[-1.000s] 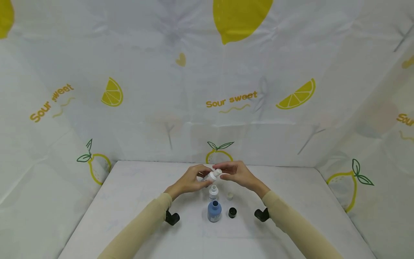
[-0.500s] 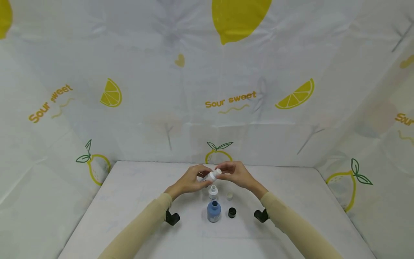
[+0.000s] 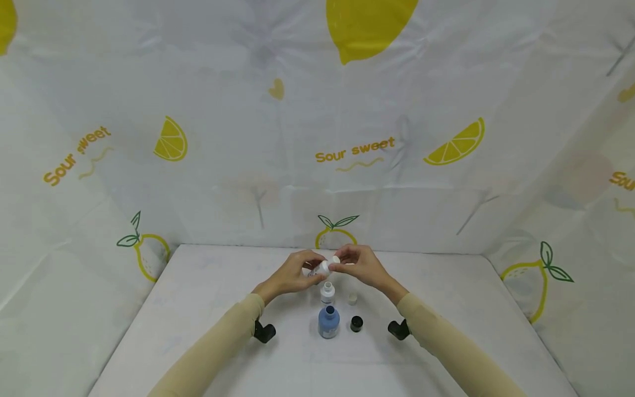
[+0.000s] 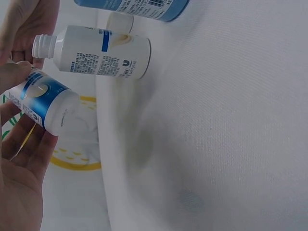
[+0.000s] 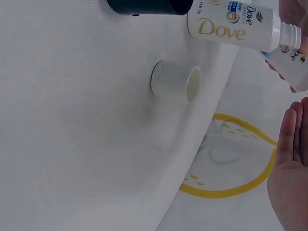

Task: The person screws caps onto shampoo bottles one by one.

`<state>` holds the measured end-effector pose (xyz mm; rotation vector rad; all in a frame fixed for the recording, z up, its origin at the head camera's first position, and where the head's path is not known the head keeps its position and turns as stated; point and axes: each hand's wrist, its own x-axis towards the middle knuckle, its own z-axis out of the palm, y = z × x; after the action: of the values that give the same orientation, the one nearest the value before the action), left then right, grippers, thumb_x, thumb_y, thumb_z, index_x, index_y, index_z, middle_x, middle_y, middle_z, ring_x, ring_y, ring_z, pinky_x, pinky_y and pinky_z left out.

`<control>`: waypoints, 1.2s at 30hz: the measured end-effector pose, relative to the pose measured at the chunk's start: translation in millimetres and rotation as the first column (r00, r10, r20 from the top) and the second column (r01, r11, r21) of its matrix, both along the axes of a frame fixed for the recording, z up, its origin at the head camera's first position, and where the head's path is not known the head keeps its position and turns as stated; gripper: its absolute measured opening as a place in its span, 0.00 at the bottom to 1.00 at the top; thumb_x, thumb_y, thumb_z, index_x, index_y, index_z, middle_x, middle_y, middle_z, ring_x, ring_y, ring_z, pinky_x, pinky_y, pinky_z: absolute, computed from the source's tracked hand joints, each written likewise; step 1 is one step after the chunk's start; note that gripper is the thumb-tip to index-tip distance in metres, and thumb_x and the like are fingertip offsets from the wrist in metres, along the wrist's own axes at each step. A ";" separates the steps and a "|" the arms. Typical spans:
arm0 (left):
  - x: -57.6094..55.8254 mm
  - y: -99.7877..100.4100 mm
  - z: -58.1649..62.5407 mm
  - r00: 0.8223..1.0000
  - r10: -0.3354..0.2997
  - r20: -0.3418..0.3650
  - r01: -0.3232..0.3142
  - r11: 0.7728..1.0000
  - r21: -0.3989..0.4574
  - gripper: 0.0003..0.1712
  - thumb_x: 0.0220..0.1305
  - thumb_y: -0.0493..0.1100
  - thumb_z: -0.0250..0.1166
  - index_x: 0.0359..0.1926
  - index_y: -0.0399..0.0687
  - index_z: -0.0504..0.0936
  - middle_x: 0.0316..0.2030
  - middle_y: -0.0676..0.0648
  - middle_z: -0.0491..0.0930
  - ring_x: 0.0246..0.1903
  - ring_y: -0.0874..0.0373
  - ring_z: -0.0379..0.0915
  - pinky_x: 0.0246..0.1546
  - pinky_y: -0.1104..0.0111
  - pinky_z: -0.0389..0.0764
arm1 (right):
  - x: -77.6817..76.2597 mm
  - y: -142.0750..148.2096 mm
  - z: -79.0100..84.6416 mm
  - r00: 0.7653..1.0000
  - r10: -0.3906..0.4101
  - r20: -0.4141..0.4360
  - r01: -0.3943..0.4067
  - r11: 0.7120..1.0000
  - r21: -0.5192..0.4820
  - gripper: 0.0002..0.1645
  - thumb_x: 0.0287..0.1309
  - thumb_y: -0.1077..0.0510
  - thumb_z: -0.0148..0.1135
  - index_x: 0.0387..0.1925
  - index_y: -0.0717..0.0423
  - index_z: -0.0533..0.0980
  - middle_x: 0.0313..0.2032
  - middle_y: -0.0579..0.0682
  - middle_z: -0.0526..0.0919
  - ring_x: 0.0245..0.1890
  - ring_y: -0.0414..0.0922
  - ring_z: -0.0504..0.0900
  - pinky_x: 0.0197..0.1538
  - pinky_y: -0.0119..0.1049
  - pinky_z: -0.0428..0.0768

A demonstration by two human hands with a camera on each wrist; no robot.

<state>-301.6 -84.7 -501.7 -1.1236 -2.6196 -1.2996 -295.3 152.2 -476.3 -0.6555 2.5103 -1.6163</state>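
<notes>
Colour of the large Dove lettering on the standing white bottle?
Gold; the large lettering on the standing bottle shows best in the right wrist view.

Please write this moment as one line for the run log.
left grip: holds tilted bottle; right grip: pinches its cap; standing uncapped: white bottle, blue bottle; on table: loose white cap, black cap

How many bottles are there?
3: a tilted white bottle in the left hand, a standing white bottle on the table, and a blue bottle in front of it.
</notes>
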 end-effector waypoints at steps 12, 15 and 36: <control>0.6 -0.1 -0.6 1.000 0.005 -0.016 -0.005 1.000 -0.003 0.22 0.59 0.50 0.68 0.53 0.50 0.79 0.46 0.52 0.81 0.45 0.61 0.79 0.48 0.72 0.83 | 2.7 -5.6 -0.9 0.996 -0.081 -0.034 0.083 0.995 0.052 0.20 0.45 0.43 0.75 0.32 0.51 0.78 0.33 0.49 0.83 0.34 0.43 0.83 0.39 0.29 0.83; 0.5 -0.1 -0.7 1.000 0.005 -0.018 -0.005 1.000 0.000 0.22 0.59 0.50 0.69 0.53 0.51 0.79 0.46 0.52 0.81 0.45 0.61 0.79 0.48 0.72 0.83 | 3.1 -6.2 -0.6 0.995 -0.091 -0.033 0.093 0.994 0.056 0.21 0.45 0.42 0.75 0.32 0.51 0.78 0.32 0.49 0.82 0.33 0.43 0.82 0.38 0.29 0.82; 2.0 -2.2 0.0 1.000 0.014 0.026 -0.014 1.000 -0.015 0.21 0.60 0.52 0.68 0.53 0.53 0.79 0.47 0.53 0.81 0.45 0.63 0.79 0.49 0.72 0.82 | 2.5 3.8 1.6 0.997 0.077 0.010 -0.077 0.997 -0.007 0.24 0.57 0.49 0.67 0.53 0.53 0.77 0.54 0.54 0.82 0.54 0.50 0.82 0.55 0.32 0.82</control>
<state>-299.5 -86.9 -501.7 -1.0956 -2.6550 -1.3029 -292.8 156.0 -474.7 -0.7331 2.4420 -1.5987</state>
